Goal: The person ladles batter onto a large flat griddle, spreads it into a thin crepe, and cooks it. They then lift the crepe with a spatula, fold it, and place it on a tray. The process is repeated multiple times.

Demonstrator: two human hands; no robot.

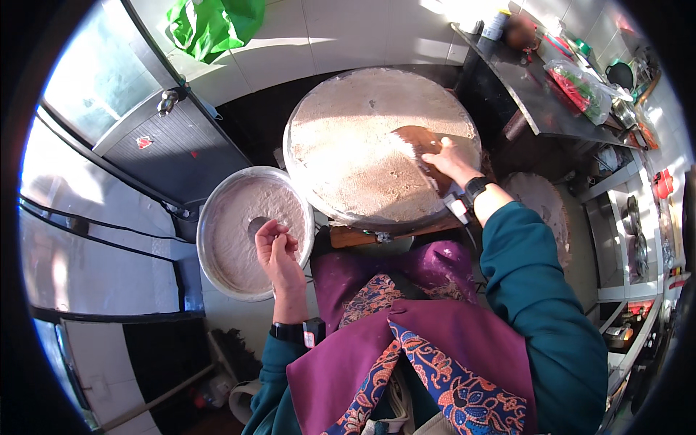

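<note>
My right hand [448, 161] grips a brown, curved-edged spreader [418, 142], probably wood, held against a large round griddle [375, 103]. A thin, pale brown layer of batter coats most of the griddle, with wetter white batter along the spreader's left edge. To the left stands a wide metal basin [203, 255] of thick, pinkish-grey batter [234, 217]. Over it, my left hand [280, 255] has its fingers curled. A dark, rounded tool end [256, 225] shows beside those fingers; its handle is hidden, and whether I hold it is unclear.
A dark counter [511, 76] at the upper right bears a plastic bag of vegetables [582, 89] and jars. Below it, a round pale stack [535, 201] lies near a white shelf unit [603, 239]. A door [168, 147] stands left; a green bag [215, 27] hangs on the tiled wall.
</note>
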